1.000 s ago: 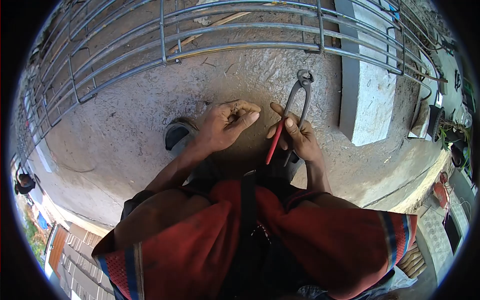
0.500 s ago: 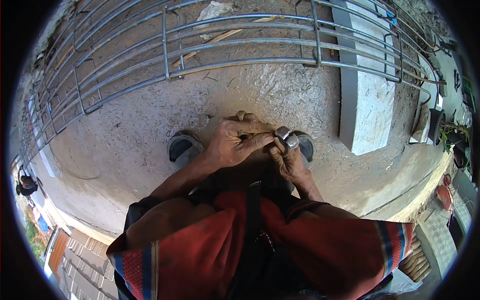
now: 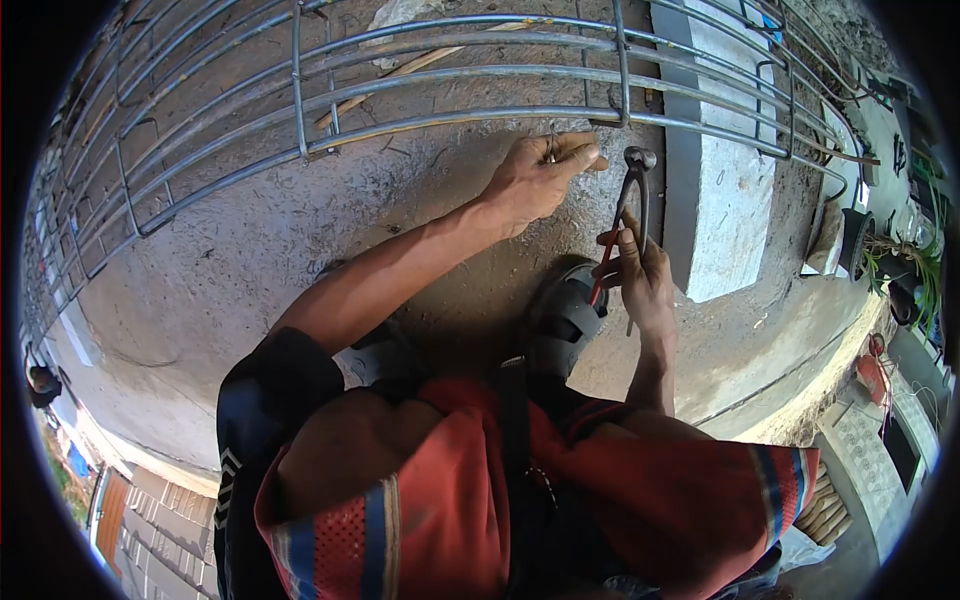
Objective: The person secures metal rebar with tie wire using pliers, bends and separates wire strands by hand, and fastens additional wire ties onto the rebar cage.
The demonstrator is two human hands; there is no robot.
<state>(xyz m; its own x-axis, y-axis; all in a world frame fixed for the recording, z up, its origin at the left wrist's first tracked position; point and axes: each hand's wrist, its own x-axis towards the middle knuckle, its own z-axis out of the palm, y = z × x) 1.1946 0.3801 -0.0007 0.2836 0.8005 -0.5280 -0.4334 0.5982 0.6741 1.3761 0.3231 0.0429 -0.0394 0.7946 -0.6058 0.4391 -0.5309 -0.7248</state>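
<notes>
My right hand [image 3: 645,275] is wrapped round the handles of a pair of pincers [image 3: 638,190], one handle red, with the metal jaws pointing up toward the bars. Left of the jaws, my left hand [image 3: 540,180] is pinched closed just below the lowest bar of a metal rebar cage [image 3: 460,115]. Whatever its fingertips hold is too small to make out. The cage runs across the top of the view, its long bars joined by bent crosspieces.
A pale rectangular block [image 3: 730,210] lies at the right, partly under the cage. My sandalled feet [image 3: 565,320] are on the wet concrete floor [image 3: 250,270]. A thin stick [image 3: 400,72] lies behind the bars. A potted plant [image 3: 905,255] stands far right; another person [image 3: 42,385] is far left.
My hands, together half a second ago, are now apart. The left has reached up and right toward the cage; the right has moved right and up, with the pincers now upright.
</notes>
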